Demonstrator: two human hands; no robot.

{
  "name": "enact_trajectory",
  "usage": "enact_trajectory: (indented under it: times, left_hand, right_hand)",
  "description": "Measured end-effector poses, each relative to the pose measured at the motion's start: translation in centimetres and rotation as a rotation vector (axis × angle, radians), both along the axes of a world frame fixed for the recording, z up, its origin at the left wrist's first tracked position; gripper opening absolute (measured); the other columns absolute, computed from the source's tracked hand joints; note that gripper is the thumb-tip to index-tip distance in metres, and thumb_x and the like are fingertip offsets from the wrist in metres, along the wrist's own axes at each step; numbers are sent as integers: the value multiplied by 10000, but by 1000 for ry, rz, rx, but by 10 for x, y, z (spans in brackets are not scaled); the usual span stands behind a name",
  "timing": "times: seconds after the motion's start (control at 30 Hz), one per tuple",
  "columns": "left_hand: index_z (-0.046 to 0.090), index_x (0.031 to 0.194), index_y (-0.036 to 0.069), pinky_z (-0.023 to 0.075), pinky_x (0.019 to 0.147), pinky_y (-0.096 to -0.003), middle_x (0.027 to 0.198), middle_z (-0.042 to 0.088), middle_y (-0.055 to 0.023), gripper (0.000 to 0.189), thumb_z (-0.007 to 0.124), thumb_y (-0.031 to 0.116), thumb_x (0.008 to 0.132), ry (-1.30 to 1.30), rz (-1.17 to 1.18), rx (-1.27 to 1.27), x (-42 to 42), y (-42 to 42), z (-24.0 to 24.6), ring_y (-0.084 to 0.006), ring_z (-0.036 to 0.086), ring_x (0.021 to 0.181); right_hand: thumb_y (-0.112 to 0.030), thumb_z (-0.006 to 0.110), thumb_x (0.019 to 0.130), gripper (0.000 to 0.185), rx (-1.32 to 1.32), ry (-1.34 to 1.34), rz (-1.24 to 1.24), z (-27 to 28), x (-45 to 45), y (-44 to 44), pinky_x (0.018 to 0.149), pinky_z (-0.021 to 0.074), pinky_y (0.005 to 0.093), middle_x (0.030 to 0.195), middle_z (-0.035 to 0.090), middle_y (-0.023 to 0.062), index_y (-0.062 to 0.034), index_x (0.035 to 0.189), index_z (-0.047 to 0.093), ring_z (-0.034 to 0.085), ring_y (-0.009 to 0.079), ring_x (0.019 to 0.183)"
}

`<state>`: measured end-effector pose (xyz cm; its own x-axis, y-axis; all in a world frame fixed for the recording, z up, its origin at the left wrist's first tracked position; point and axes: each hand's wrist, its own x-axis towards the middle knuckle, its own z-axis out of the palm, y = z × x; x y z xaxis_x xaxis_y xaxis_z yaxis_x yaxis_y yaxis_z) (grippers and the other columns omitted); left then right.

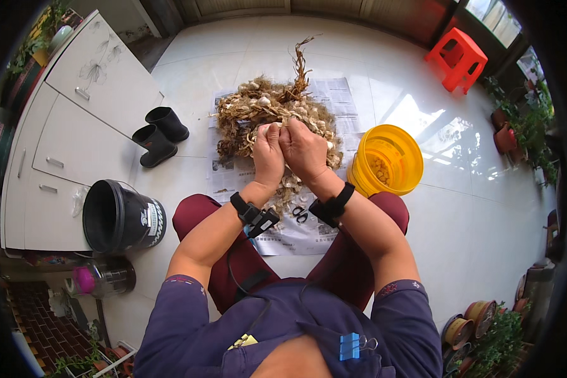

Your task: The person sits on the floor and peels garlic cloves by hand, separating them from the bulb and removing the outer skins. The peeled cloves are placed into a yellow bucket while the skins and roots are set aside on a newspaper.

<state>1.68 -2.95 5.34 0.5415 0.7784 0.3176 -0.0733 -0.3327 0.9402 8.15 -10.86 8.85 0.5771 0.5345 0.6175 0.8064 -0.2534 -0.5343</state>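
Note:
A heap of dried garlic (274, 101), with braided stalks, roots and whitish bulbs, lies on newspaper (338, 101) on the floor. Over its near side, my left hand (269, 153) and my right hand (304, 146) meet with fingers curled together. Both grip a whitish garlic bulb (266, 130), mostly covered by my fingers. Loose skins and root scraps (286, 193) are strewn on the paper below my wrists. Black-handled scissors (300, 214) rest there, partly hidden among the scraps.
A yellow bucket (408, 160) holding some peeled cloves stands by my right knee. To the left are black rubber boots (157, 137), a black bucket (105, 217) and a white cabinet (75, 137). A red plastic stool (458, 59) stands far right, near potted plants (524, 123).

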Motion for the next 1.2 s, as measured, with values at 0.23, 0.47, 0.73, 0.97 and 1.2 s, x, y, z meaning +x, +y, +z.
enact_trajectory:
  times: [0.23, 0.47, 0.73, 0.97, 1.2]
  left_hand:
    - [583, 978, 43, 457, 674, -285, 861, 571, 2, 457, 402, 450, 1079, -80, -114, -332, 15, 2, -16, -95, 509, 764]
    - [560, 924, 89, 383, 525, -229, 826, 538, 13, 477, 404, 520, 1056, -199, -350, -857, 23, 6, 12, -79, 470, 668]
    - [567, 933, 74, 374, 514, -232, 763, 532, 30, 484, 429, 525, 1045, -23, -272, -580, 16, 19, 12, -70, 478, 662]
    - [593, 917, -5, 421, 645, -305, 793, 581, -23, 506, 438, 452, 1070, -45, -69, -136, 18, 19, -12, -135, 462, 693]
    - [615, 971, 115, 358, 530, -256, 757, 545, 12, 518, 410, 588, 1027, -116, -247, -857, 16, 25, 1, -81, 462, 635]
  right_hand:
    - [-192, 611, 920, 165, 96, -43, 101, -31, 27, 6, 492, 503, 451, 724, 603, 130, -87, 880, 490, 625, 361, 577]
    - [-163, 521, 1028, 100, 493, 1042, 289, -28, 38, 10, 485, 458, 305, 681, 543, 47, -66, 1005, 514, 573, 148, 547]
    - [-429, 503, 1029, 417, -173, 609, 291, -12, 48, -5, 620, 519, 414, 764, 659, 135, -20, 986, 576, 655, 294, 673]
    - [-371, 580, 972, 299, -150, 248, 151, -11, 23, -2, 602, 514, 474, 769, 690, 141, -82, 896, 585, 666, 374, 698]
    - [-249, 512, 1026, 249, 274, 1059, 370, -24, 23, 14, 495, 458, 326, 665, 621, 59, -55, 888, 588, 617, 179, 574]
